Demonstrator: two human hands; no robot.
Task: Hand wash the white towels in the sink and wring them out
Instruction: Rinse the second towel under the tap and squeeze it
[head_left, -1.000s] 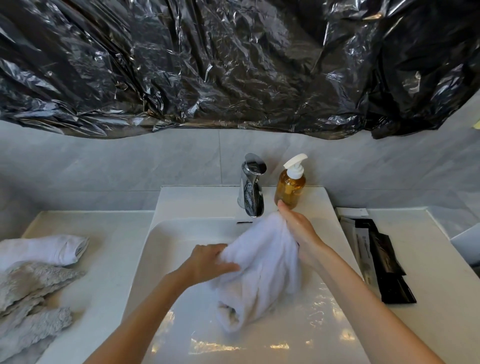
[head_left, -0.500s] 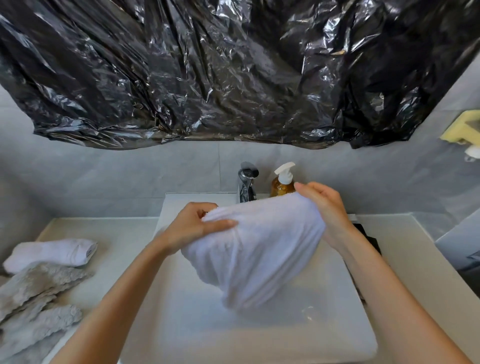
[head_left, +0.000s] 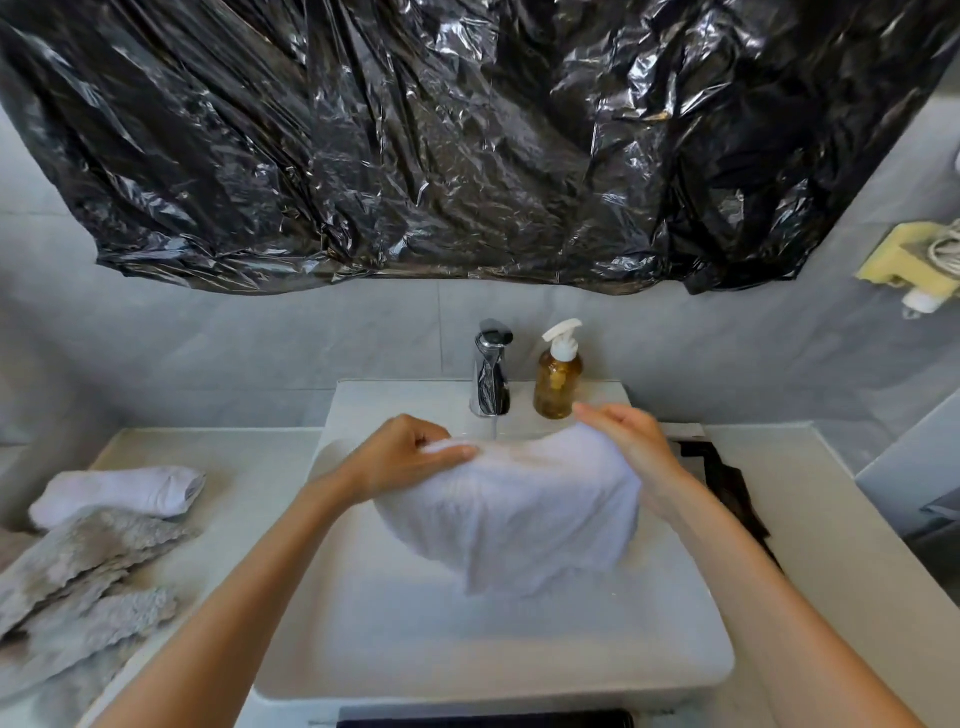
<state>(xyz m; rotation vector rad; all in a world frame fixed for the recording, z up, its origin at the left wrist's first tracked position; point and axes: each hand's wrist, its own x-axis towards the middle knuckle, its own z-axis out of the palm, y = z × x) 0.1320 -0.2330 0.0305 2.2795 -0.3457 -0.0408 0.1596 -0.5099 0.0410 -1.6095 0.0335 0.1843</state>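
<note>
While water runs in a thin stream from the chrome faucet (head_left: 491, 371), we see 2 bare hands holding 1 white towel (head_left: 519, 501) up over the basin of the white sink (head_left: 498, 654). The left hand (head_left: 402, 457) grips the towel's upper left edge, thumb stretched along the top and fingers curled into the cloth. The right hand (head_left: 631, 441) holds the upper right edge, its fingers bent over the fabric; we cannot tell how tightly they close because the hand is blurred. The hands are well apart, with the towel spread between them and its bunched lower folds hanging down above the basin floor. The stream falls just behind the towel's top edge, between the hands.

Just beside the faucet, on the sink's back ledge, stands an amber soap pump bottle (head_left: 558, 382) with a white pump head. On the white counter (head_left: 260, 467) to the left we see a rolled white towel (head_left: 122, 491), and nearer us a heap of grey textured cloths (head_left: 78, 582) touching it. Dark flat packets (head_left: 727, 493) lie on the counter right of the sink, partly hidden by the right forearm. Crinkled black plastic sheeting (head_left: 415, 145) covers the wall above the grey tiles (head_left: 260, 343). At far right, a yellow holder (head_left: 906, 265) is fixed to the wall.
</note>
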